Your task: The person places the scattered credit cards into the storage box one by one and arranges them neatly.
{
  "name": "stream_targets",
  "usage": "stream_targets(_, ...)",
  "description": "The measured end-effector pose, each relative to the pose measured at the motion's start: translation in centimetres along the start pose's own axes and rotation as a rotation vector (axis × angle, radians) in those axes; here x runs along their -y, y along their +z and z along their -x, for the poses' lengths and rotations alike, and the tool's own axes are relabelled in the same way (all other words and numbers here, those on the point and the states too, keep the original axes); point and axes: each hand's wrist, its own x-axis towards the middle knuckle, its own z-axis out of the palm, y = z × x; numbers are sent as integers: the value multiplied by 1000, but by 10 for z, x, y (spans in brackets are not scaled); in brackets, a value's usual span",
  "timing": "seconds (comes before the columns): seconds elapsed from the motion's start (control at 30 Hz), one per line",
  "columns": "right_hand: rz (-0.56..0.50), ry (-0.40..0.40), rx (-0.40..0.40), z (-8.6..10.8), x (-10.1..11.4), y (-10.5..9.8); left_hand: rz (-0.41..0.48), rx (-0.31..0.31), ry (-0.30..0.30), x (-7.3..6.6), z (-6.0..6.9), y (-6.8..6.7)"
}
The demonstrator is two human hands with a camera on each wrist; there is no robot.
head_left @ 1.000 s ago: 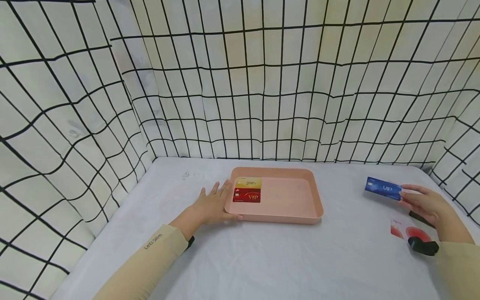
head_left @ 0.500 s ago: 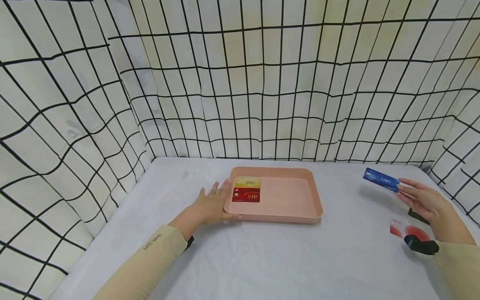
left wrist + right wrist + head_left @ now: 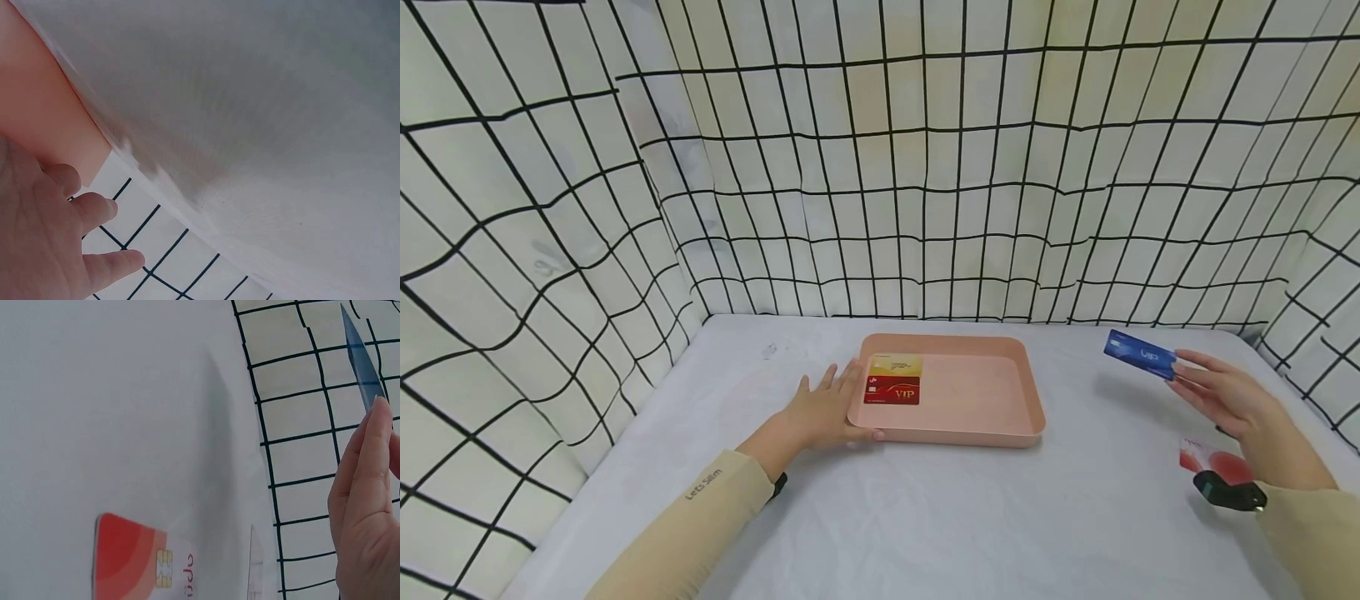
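My right hand (image 3: 1243, 404) pinches one end of a blue VIP card (image 3: 1141, 354), held above the cloth and tilted. In the right wrist view the blue card (image 3: 362, 365) shows nearly edge-on beyond the fingertips. With fingers spread, my left hand (image 3: 820, 414) rests against the left side of a pink tray (image 3: 981, 392). A card (image 3: 892, 390), red with VIP lettering below a yellow part, lies at the left inside the tray; whether it is one card or two overlapping I cannot tell. The left wrist view shows the left hand (image 3: 50, 231) beside the tray's wall (image 3: 56, 106).
A red and white card (image 3: 1213, 461) lies on the white cloth (image 3: 970, 517) below my right wrist. In the right wrist view the same card (image 3: 134, 559) has a chip, and another flat item (image 3: 255, 565) lies beside it. A black-lined white curtain stands behind.
My right hand has moved up and to the left with the blue card in its fingers. The left hand and the tray have stayed in place.
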Motion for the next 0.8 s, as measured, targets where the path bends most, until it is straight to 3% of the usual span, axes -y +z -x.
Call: stream_targets(0.8,103,-13,98,-11,-13,60,9,-6,-2,1,0,1)
